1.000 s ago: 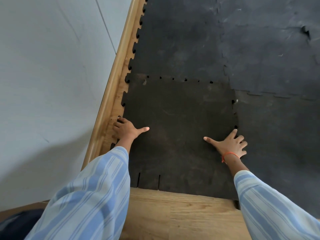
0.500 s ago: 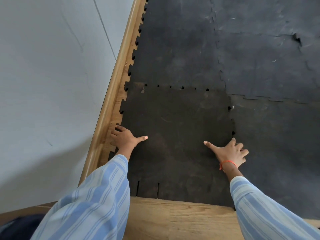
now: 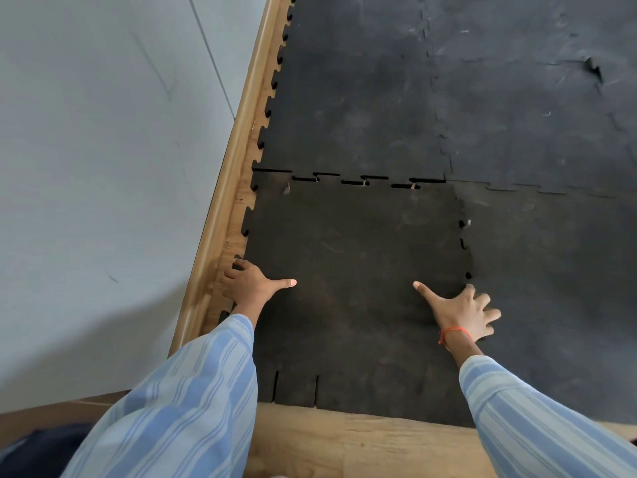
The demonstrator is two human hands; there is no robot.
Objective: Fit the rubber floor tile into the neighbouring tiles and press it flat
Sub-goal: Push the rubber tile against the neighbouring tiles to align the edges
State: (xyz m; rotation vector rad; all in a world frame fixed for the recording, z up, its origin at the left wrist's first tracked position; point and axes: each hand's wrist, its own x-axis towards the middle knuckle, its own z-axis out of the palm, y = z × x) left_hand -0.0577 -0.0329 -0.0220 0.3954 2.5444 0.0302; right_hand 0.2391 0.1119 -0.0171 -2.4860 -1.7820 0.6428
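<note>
The dark brown rubber floor tile (image 3: 355,270) lies on the floor between the wooden skirting and the black neighbouring tiles. Its far toothed edge sits slightly apart from the far neighbouring tile (image 3: 355,98), leaving thin open gaps (image 3: 351,180) along that seam. My left hand (image 3: 250,284) grips the tile's left edge, fingers curled over a notch and thumb flat on top. My right hand (image 3: 458,313) lies spread across the right seam, thumb on the tile and fingers on the right neighbouring tile (image 3: 551,270). The right seam shows a few small open holes.
A grey wall (image 3: 103,167) and a wooden skirting board (image 3: 241,139) run along the left. Bare wooden floor (image 3: 344,443) shows at the tile's near edge. More black tiles cover the floor beyond and to the right; one has a torn spot (image 3: 594,69).
The gaps along the far seam have widened from small dots into long slits. Both hands stay at the tile's side edges, and the right fingers have spread.
</note>
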